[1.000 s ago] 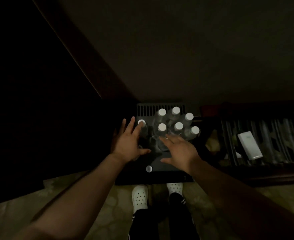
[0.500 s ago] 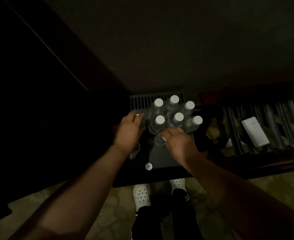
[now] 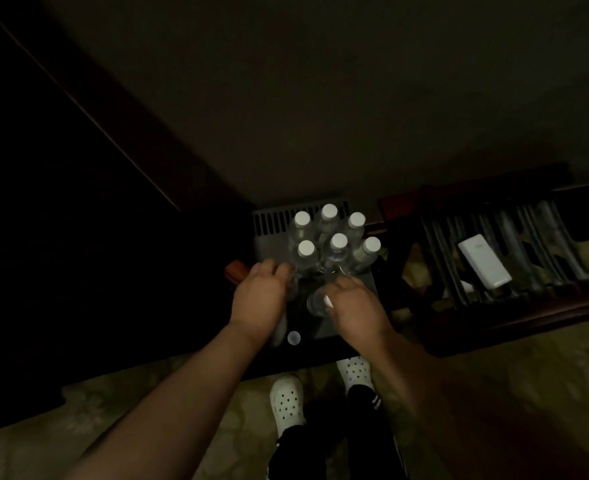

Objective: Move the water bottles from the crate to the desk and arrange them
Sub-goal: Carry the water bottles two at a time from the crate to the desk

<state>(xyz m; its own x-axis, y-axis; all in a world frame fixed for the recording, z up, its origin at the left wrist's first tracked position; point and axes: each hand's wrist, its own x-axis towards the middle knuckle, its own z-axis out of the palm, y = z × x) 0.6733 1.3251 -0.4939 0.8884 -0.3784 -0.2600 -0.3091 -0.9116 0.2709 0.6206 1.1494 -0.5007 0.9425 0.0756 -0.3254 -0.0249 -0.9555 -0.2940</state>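
Six capped bottles (image 3: 334, 242) stand upright, clustered at the far end of the crate (image 3: 268, 221). The left hand (image 3: 258, 299) reaches into the crate just near of the cluster, fingers curled around a clear bottle (image 3: 287, 303) that lies tilted under it. The right hand (image 3: 353, 306) is beside it, fingers curled over another clear bottle (image 3: 315, 301); the dim light hides how firm that grip is. A loose white cap (image 3: 293, 337) lies near the crate's close edge. Right of the crate, a white box (image 3: 484, 261) rests on a slatted rack (image 3: 528, 237).
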